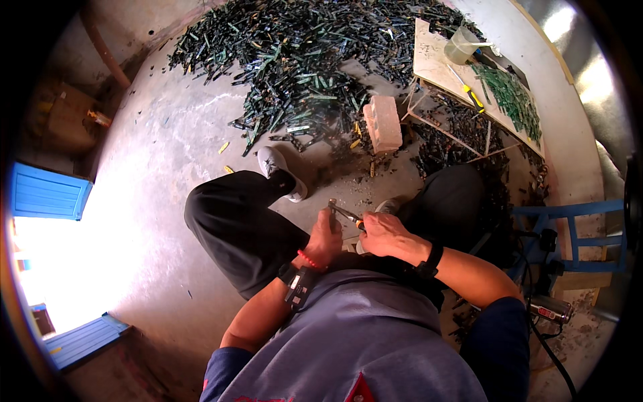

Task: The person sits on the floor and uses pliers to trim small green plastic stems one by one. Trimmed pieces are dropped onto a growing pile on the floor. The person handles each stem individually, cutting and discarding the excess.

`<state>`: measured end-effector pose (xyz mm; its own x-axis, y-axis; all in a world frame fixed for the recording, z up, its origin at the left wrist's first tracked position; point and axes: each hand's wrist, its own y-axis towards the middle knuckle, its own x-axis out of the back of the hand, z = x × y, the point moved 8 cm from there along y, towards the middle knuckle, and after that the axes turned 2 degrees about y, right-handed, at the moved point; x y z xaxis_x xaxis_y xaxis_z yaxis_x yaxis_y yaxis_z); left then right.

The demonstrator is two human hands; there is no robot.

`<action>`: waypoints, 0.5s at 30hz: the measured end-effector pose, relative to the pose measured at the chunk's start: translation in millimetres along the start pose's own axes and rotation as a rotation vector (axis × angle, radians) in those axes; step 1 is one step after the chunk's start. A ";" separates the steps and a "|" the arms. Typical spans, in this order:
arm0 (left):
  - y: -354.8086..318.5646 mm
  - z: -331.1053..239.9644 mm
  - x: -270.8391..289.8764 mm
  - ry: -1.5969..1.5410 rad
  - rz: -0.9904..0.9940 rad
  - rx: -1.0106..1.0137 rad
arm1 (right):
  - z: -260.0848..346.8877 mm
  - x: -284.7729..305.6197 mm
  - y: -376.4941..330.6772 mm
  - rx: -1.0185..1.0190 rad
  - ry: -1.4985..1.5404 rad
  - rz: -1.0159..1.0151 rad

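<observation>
My left hand (323, 240) is closed around a small narrow dark piece (332, 209), which stands up out of the fist. My right hand (387, 236) grips a screwdriver (360, 224) by its orange and black handle. Its metal shaft points left and forward, with the tip against or very near the top of the piece. Fingers cover most of the piece, so its kind is hard to make out. Both hands are close together in front of my lap, between my spread knees.
A big heap of dark and green narrow strips (295, 60) spreads over the floor ahead. A brick (383, 124) stands near it. The low table (435, 57) at right bears a plastic cup (461, 45), a yellow-black screwdriver (474, 99) and green strips (510, 97). A blue chair (569, 231) is at far right.
</observation>
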<state>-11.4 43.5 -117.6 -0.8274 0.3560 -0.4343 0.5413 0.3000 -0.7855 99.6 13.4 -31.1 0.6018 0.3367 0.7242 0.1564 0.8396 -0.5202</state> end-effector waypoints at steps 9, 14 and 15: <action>3.6 -9.1 0.2 0.135 0.035 -0.172 | -3.8 3.5 -0.6 0.013 -0.066 -0.093; -3.7 -3.3 -2.5 0.011 0.019 0.014 | -1.4 9.1 -0.7 0.162 -0.297 -0.287; -4.0 -2.8 -2.8 0.010 0.025 0.028 | -3.4 7.5 0.7 0.185 -0.353 -0.311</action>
<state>-10.8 43.8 -112.0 -0.8121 0.3721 -0.4495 0.5573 0.2661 -0.7865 106.8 15.1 -27.5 0.2427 0.1556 0.9575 0.1256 0.9737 -0.1901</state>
